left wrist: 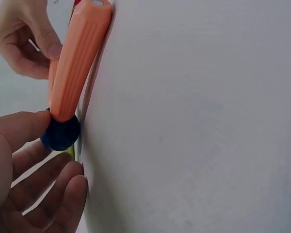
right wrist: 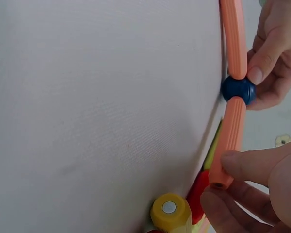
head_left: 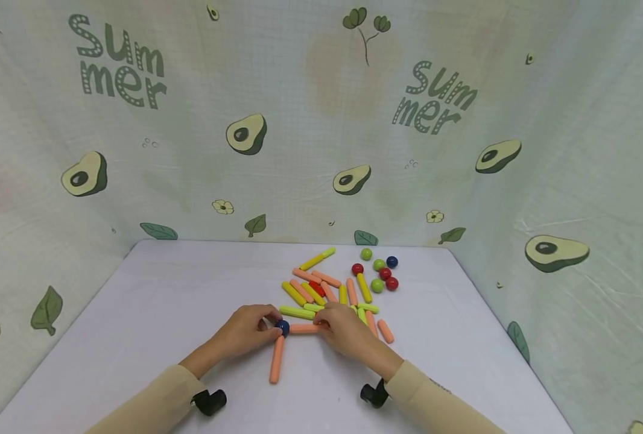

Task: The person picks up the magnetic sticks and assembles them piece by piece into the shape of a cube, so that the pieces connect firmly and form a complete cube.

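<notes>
Blue ball (left wrist: 62,133), pinched from its left by the left hand (left wrist: 29,187); above it, an adjoining orange stick (left wrist: 77,63) and the right hand (left wrist: 22,19) gripping a second orange stick (left wrist: 52,80); to its right, worktop (left wrist: 194,121)

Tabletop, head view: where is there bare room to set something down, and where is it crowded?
The tabletop is bare between its left edge and the left hand, and between its right edge and the loose sticks and balls. Crowded: beyond the right hand, where those sticks and balls bunch.
</notes>
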`<state>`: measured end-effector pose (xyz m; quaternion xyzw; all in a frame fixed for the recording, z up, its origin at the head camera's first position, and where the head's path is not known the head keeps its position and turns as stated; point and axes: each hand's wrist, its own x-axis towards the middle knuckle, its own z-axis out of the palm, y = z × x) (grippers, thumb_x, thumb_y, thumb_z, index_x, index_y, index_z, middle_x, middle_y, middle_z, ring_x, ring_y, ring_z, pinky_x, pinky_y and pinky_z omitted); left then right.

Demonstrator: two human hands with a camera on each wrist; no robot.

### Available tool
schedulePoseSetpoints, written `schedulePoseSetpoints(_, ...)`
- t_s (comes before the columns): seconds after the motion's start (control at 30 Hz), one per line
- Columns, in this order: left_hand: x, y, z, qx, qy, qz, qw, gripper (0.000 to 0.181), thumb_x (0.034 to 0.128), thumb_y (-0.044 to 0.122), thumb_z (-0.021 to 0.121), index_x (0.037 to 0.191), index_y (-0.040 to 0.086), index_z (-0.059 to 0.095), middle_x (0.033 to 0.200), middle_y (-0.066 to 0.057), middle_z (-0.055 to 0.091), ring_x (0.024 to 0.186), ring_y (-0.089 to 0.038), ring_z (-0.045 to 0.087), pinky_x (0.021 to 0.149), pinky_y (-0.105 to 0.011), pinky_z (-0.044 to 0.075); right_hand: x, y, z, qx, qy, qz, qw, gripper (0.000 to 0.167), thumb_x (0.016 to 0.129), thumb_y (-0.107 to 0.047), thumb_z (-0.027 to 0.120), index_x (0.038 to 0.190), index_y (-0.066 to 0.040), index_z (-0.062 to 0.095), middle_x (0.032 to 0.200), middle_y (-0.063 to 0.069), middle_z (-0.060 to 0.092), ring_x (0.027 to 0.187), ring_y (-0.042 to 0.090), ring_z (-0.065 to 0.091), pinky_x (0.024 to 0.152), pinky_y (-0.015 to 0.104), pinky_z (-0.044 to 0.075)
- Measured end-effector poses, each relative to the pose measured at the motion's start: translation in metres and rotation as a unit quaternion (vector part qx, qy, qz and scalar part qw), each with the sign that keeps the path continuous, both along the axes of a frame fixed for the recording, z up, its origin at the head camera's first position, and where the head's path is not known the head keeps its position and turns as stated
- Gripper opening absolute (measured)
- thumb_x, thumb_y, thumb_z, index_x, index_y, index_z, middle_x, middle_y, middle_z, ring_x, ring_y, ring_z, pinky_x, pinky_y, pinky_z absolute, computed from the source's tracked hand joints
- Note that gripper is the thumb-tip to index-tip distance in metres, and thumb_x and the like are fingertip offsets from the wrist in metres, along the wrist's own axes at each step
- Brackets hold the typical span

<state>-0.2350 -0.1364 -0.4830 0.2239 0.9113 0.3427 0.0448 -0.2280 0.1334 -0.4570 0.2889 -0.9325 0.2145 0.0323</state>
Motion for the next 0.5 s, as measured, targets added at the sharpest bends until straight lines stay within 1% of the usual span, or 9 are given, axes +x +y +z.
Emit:
schedulePoseSetpoints(0.1,-0.0017,0.0003,-0.0004,-0.01,0.015,-0.013,0.9998,0.029,0.095,0.03,0.082,0.121,0.019,0.074,0.111,0.01,0.072,0.091,-0.009,0.062,0.076,-0.028,0.053,-0.0008,0.0001,-0.0012,-0.002,0.005,0.001,1.0,0.012,0.096,-0.014,0.08,0.108,-0.009,0.081,0.099,-0.001,0.075,0.089,0.012,0.065,0.082,0.027,0.058)
schedulePoseSetpoints(0.23,-0.003,0.0029,-0.0001,-0.02,0.033,-0.034,0.9987,0.03,0.0962,0.034,0.081,0.122,0.02,0.074,0.116,0.01,0.071,0.102,-0.013,0.062,0.088,-0.039,0.054,-0.0003,0.0005,-0.0038,-0.008,0.014,0.016,0.9997,0.011,0.096,-0.009,0.08,0.107,-0.007,0.082,0.099,0.001,0.078,0.091,0.012,0.069,0.082,0.027,0.059)
schedulePoseSetpoints(0.37,-0.0019,0.007,0.0012,-0.018,0.04,-0.044,0.9981,0.026,0.0959,0.031,0.081,0.119,0.019,0.076,0.116,0.007,0.072,0.108,-0.018,0.062,0.096,-0.047,0.051,0.0004,-0.0016,-0.0047,-0.013,0.017,0.031,0.9993,0.01,0.096,-0.007,0.078,0.106,-0.008,0.082,0.098,0.001,0.077,0.089,0.01,0.067,0.082,0.026,0.058)
schedulePoseSetpoints(0.43,-0.0016,0.0086,0.0015,-0.019,0.045,-0.047,0.9977,0.025,0.0951,0.03,0.081,0.118,0.019,0.078,0.116,0.007,0.072,0.111,-0.019,0.062,0.098,-0.048,0.051,0.0005,-0.0033,-0.0045,-0.015,0.017,0.033,0.9992,0.01,0.096,-0.007,0.078,0.105,-0.008,0.082,0.097,0.001,0.077,0.088,0.009,0.066,0.082,0.026,0.058)
schedulePoseSetpoints(0.5,-0.0016,0.0096,0.0014,-0.024,0.048,-0.049,0.9973,0.023,0.0952,0.029,0.081,0.116,0.02,0.079,0.113,0.008,0.073,0.108,-0.018,0.062,0.096,-0.046,0.051,0.0007,-0.005,-0.0037,-0.02,0.018,0.034,0.9991,0.011,0.095,-0.006,0.079,0.105,-0.008,0.082,0.097,0.0,0.077,0.088,0.009,0.065,0.082,0.026,0.058)
